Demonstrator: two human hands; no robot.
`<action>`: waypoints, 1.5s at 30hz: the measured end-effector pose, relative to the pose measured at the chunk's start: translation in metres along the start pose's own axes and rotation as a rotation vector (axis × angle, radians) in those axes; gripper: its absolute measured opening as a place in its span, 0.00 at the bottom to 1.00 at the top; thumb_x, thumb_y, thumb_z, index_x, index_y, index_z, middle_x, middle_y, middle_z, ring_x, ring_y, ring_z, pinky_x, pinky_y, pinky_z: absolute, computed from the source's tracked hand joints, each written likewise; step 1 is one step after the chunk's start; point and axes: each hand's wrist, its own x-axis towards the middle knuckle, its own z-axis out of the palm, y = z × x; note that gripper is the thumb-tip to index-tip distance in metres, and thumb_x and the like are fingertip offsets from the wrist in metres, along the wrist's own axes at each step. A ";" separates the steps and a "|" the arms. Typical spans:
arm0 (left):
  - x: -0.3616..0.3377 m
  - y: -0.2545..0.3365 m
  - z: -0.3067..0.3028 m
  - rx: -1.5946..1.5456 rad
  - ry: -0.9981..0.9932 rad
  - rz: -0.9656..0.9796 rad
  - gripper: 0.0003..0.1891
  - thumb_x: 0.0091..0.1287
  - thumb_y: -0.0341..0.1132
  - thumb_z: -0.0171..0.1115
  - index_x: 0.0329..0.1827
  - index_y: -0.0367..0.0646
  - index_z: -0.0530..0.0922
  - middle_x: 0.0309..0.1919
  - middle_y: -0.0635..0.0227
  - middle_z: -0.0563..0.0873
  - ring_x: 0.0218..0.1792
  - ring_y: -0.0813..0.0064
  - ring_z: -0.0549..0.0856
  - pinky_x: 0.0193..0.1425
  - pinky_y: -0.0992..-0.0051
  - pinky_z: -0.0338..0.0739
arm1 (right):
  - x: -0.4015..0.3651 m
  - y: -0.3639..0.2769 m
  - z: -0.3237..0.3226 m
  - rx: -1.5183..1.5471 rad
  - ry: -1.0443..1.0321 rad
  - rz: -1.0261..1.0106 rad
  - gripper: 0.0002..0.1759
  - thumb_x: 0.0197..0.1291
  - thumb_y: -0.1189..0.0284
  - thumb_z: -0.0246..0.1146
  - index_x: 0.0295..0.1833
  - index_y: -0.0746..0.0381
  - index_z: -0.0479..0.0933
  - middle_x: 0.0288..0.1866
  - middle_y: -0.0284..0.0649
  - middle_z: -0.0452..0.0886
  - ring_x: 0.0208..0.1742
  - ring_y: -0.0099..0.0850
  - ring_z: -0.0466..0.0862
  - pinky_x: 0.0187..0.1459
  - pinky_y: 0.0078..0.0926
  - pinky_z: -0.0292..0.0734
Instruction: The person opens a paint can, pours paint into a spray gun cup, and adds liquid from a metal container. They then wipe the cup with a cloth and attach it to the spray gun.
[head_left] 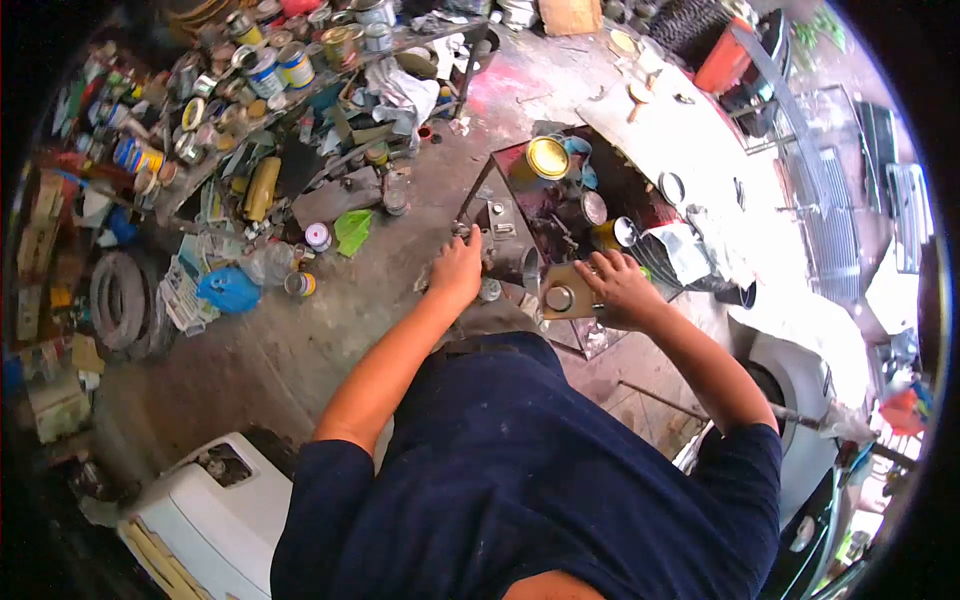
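My right hand (622, 288) is closed around the side of a rectangular metal tin (562, 299) with a round cap on top. Just left of that tin, a metal cup (530, 265) stands tilted toward it. My left hand (458, 270) is at the near left corner of a dark metal stand, its fingers curled over something small that I cannot make out. Beside those fingers is another rectangular tin (501, 218) with a round cap. A yellow-topped paint can (547, 158) rests farther back on the stand, near a dark can with a whitish opening (624, 232).
Shelves crowded with paint cans (262, 75) fill the far left. On the floor lie a blue plastic bag (229, 289), a green scrap (353, 231) and a small white-lidded can (317, 236). A white car part (210, 510) sits low left; a white sheet (690, 150) covers the right.
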 end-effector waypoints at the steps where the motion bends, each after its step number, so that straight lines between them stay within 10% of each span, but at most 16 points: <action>1: -0.004 -0.006 0.001 0.015 0.007 -0.014 0.38 0.68 0.28 0.61 0.83 0.42 0.60 0.60 0.44 0.81 0.59 0.43 0.83 0.57 0.48 0.84 | 0.011 -0.007 -0.002 0.006 -0.023 -0.003 0.57 0.43 0.59 0.77 0.82 0.55 0.62 0.73 0.53 0.71 0.72 0.52 0.72 0.68 0.51 0.72; 9: -0.029 -0.060 0.048 0.026 -0.043 -0.246 0.33 0.73 0.32 0.58 0.83 0.46 0.62 0.60 0.47 0.82 0.60 0.47 0.85 0.56 0.52 0.86 | 0.061 -0.044 0.006 -0.092 -0.065 -0.035 0.52 0.43 0.57 0.77 0.77 0.57 0.67 0.63 0.49 0.73 0.66 0.49 0.73 0.57 0.51 0.77; 13: -0.027 -0.071 0.079 -0.058 -0.080 -0.346 0.34 0.75 0.33 0.56 0.84 0.50 0.60 0.62 0.49 0.82 0.61 0.47 0.84 0.57 0.50 0.85 | 0.063 -0.048 -0.003 -0.084 -0.209 -0.017 0.52 0.44 0.60 0.75 0.78 0.60 0.67 0.75 0.55 0.69 0.73 0.52 0.70 0.69 0.51 0.72; 45: -0.018 -0.027 0.054 -0.034 -0.013 -0.212 0.38 0.71 0.31 0.59 0.85 0.50 0.57 0.61 0.48 0.81 0.63 0.45 0.81 0.60 0.49 0.82 | 0.043 -0.036 0.007 -0.134 0.039 -0.038 0.49 0.44 0.57 0.78 0.74 0.54 0.70 0.60 0.44 0.75 0.62 0.45 0.75 0.51 0.45 0.75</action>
